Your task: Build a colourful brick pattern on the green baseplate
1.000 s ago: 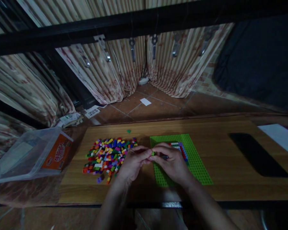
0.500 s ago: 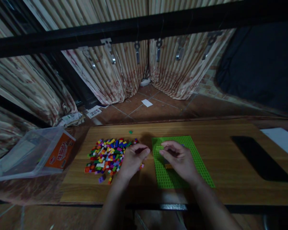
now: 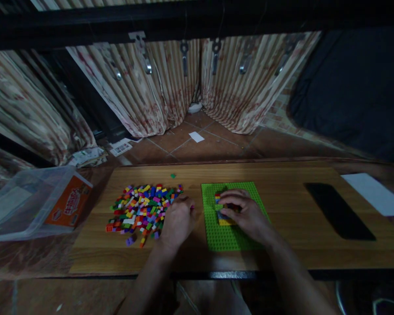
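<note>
My right hand (image 3: 244, 212) is over the green baseplate (image 3: 216, 240), thumb and fingers pinched on a small lime-green brick (image 3: 219, 206). Right under it stands a low build of colored bricks (image 3: 226, 222), with yellow, blue and red showing; the hand covers much of it. Whether the lime brick touches the build, I cannot tell. My left hand (image 3: 179, 221) is closed beside the right edge of the loose brick pile (image 3: 141, 208). Its fingertips curl inward, and what they hold, if anything, is hidden.
The wooden table (image 3: 292, 253) carries a black flat slab (image 3: 339, 212) and a white sheet (image 3: 374, 192) at the right. One green brick (image 3: 173, 176) lies behind the pile. A clear plastic bin (image 3: 29, 205) with an orange label stands left of the table.
My right hand has brought the lime-green brick down to the build. My left hand has turned over, its fingers curling in. The view has tilted slightly down and shifted right.
</note>
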A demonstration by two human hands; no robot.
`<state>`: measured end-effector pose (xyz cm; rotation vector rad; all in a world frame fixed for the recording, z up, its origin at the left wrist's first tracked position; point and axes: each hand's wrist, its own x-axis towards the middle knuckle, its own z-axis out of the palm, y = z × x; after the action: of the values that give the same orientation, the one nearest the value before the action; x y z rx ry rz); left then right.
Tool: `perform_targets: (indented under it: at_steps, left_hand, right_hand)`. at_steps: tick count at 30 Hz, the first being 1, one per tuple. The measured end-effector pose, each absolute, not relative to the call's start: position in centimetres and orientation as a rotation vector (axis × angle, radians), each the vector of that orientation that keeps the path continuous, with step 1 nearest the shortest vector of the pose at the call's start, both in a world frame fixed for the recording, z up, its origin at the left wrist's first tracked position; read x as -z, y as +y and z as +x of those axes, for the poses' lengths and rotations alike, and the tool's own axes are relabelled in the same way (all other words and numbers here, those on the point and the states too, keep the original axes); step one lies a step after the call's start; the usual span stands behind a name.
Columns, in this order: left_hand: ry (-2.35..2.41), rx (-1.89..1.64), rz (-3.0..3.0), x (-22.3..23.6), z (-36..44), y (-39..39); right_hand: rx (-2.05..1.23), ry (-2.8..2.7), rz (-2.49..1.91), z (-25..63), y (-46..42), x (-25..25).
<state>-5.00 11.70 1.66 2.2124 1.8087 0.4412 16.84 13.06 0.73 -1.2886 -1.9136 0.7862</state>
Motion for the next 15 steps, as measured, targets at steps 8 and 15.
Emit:
perform_targets:
  at_steps: [8, 15]
  left_hand:
    - [1.663, -0.681, 2.162, -2.5, -3.0, 11.2]
    - [1.610, -0.787, 1.910, -0.6, -0.1, 11.2]
  right_hand:
    - [-0.591, -1.970, -1.417, 16.9, 12.9, -0.4]
    - [-0.595, -1.928, -1.448, 16.6, 12.9, -0.2]
